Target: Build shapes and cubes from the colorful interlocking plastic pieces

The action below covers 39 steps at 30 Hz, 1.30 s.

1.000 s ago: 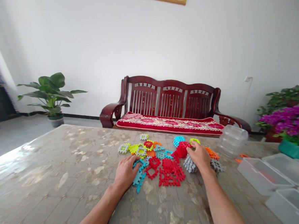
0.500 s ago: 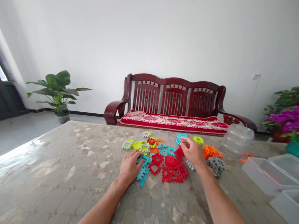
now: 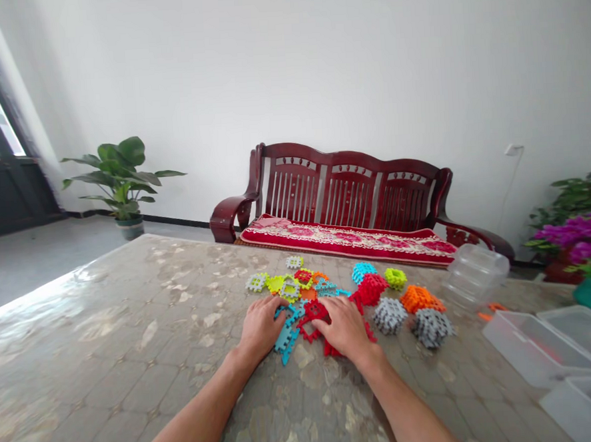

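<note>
- My left hand [image 3: 262, 324] lies palm-down against the blue pieces [image 3: 286, 345]; I cannot tell whether it pinches any.
- My right hand [image 3: 347, 326] covers part of the red pieces [image 3: 309, 331], thumb apart from fingers; any grip is hidden.
- Gray stacks [image 3: 390, 315] and an orange stack [image 3: 416, 298] sit right of it on the surface [image 3: 182, 334].
</note>
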{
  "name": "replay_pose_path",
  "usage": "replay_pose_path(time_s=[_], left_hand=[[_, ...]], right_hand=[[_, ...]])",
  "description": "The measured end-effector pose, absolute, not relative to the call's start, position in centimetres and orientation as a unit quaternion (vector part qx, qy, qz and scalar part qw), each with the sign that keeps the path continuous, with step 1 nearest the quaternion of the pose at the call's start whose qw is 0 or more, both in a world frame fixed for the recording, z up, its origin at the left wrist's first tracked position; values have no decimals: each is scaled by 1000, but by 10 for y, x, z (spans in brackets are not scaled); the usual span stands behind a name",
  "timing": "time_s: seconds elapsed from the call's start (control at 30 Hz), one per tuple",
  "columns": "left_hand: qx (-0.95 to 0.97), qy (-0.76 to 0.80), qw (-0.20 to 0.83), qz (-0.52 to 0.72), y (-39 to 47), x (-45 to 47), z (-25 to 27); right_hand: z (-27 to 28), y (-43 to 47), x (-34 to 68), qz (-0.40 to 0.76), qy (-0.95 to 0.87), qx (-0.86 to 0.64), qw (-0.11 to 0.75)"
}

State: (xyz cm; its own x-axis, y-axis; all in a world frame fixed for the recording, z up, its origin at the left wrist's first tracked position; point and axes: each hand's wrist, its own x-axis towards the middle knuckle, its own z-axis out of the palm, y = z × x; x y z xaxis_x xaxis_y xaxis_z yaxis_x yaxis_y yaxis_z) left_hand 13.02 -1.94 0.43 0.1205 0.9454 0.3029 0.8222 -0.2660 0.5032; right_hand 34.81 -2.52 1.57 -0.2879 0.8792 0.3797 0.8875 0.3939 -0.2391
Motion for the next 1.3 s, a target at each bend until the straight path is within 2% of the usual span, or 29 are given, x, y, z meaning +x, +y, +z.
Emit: replay_pose_path(time_s=[0.5, 0.67, 0.83, 1.3], left_hand=[[748, 594, 95, 280, -17, 130, 2], [745, 584, 110, 301, -18, 131, 4], [757, 546, 131, 333, -21, 134, 10], [753, 499, 200, 381, -16, 132, -1]], right_hand=[[16, -30, 342, -112, -794, -564, 196], [16, -30, 342, -102, -780, -558, 266], [17, -36, 335, -61, -809, -481, 333], [14, -41, 327, -16, -804, -471, 363]])
